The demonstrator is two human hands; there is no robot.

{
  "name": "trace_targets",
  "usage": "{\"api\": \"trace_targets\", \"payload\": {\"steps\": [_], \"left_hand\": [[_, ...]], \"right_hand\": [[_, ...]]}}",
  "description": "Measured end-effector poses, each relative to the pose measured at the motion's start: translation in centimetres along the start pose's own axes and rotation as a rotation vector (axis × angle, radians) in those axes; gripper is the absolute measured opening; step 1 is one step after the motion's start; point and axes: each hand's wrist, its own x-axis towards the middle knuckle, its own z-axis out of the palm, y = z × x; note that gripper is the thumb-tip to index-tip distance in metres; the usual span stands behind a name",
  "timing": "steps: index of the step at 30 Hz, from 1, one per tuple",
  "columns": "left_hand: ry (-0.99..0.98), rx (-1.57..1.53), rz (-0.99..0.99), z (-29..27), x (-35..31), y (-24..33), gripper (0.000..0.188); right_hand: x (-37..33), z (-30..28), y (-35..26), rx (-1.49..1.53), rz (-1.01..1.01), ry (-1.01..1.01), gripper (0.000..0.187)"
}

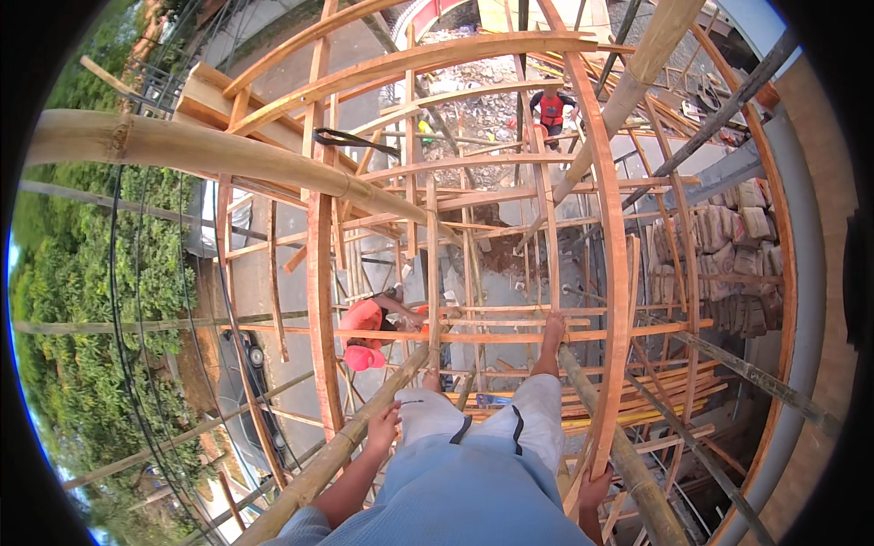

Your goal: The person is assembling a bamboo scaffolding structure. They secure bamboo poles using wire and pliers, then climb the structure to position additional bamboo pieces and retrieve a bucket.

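My left hand (pixel 384 428) is closed, its fingers curled beside the left bamboo pole (pixel 364 439). A short, thin dark thing (pixel 410 401) shows at its fingertips; I cannot make out what it is. Low on the right, my right hand (pixel 595 492) grips the near end of a long wooden beam (pixel 612 364), partly hidden behind it. That beam runs up and away between the hands and the far framework. My bare feet rest on the timber framing, the right foot (pixel 553 332) against a cross batten (pixel 510 335).
Below left, a person in an orange top and pink cap (pixel 364 355) bends near the framework. Another person in red and black (pixel 551 111) stands far below. A thick bamboo pole (pixel 228 155) crosses at upper left. Cables (pixel 114 273), stacked sacks (pixel 728 237) and a dark car (pixel 255 391) flank the scaffold.
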Motion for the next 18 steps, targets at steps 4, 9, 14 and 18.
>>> {"api": "trace_targets", "payload": {"steps": [4,9,14,18], "left_hand": [[0.760,0.799,1.058,-4.2,6.9,18.4,0.044],[0.976,0.754,0.565,-10.0,16.9,26.1,0.078],[0.903,0.811,0.426,-10.4,22.3,24.8,0.078],[0.922,0.863,0.377,-10.3,22.3,26.8,0.075]], "right_hand": [[2.3,-7.2,-12.0,-0.412,0.080,-0.370,0.064],[18.2,-15.1,-37.7,0.711,-0.274,-0.458,0.050],[33.6,-10.8,-48.1,0.303,-0.265,-0.052,0.081],[38.2,-4.9,-47.9,0.077,-0.296,-0.091,0.087]]}}
